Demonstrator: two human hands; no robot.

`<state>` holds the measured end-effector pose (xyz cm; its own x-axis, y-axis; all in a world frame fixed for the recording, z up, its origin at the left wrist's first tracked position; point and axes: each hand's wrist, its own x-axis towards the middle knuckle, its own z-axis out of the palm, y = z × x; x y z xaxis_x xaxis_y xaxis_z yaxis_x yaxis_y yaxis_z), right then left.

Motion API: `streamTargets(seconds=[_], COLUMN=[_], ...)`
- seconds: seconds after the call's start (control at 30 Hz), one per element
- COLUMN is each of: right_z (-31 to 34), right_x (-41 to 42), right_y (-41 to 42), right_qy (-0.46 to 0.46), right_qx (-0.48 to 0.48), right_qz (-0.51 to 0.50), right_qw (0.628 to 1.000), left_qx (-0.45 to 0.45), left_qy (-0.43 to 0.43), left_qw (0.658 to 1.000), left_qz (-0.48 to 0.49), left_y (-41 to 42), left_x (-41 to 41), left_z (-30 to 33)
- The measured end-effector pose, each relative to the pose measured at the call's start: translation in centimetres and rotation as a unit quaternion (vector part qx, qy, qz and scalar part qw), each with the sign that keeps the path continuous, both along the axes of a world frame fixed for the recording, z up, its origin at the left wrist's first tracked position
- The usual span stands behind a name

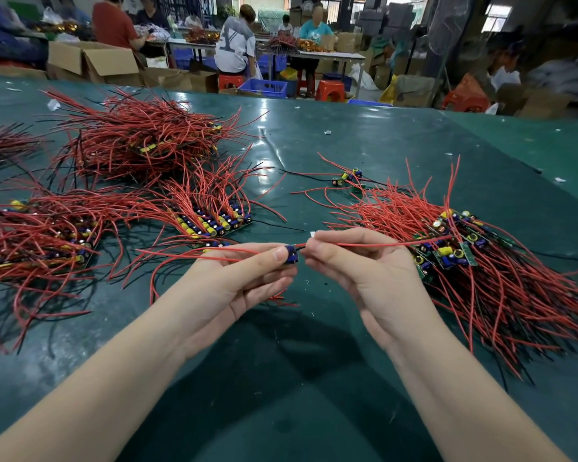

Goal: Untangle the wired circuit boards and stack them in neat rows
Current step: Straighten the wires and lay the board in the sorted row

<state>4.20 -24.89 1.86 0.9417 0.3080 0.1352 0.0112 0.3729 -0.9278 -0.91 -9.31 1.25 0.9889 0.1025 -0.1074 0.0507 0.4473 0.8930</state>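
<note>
My left hand (247, 278) pinches a small circuit board (291, 255) with blue parts above the green table (314, 145). Its red wires trail off to the left. My right hand (354, 265) pinches a red wire (374, 244) right beside that board; the wire runs right into a tangled heap of boards and red wires (474, 261). A neat row of boards with yellow and blue capacitors (211, 221) stands just beyond my left hand. Another stacked group (40, 241) lies at the left.
A big heap of red wires (141, 141) lies at the back left. A couple of loose boards (347, 178) sit mid-table. Scraps of white paper dot the surface. Beyond the far edge are several people, cardboard boxes, blue crates and orange stools.
</note>
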Motion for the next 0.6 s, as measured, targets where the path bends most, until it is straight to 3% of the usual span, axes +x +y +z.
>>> streamTargets(seconds=[0.33, 0.6], right_z=[-0.25, -0.30], right_x=[0.07, 0.05], right_y=[0.60, 0.69], right_qy=[0.215, 0.173], right_qx=[0.074, 0.068], right_qz=[0.057, 0.045], right_qw=[0.972, 0.982], left_qx=[0.034, 0.016], left_qy=[-0.037, -0.042], left_qw=[0.999, 0.998], left_qz=[0.022, 0.034], left_y=[-0.19, 0.22], left_x=[0.34, 0.32], left_z=[-0.57, -0.67])
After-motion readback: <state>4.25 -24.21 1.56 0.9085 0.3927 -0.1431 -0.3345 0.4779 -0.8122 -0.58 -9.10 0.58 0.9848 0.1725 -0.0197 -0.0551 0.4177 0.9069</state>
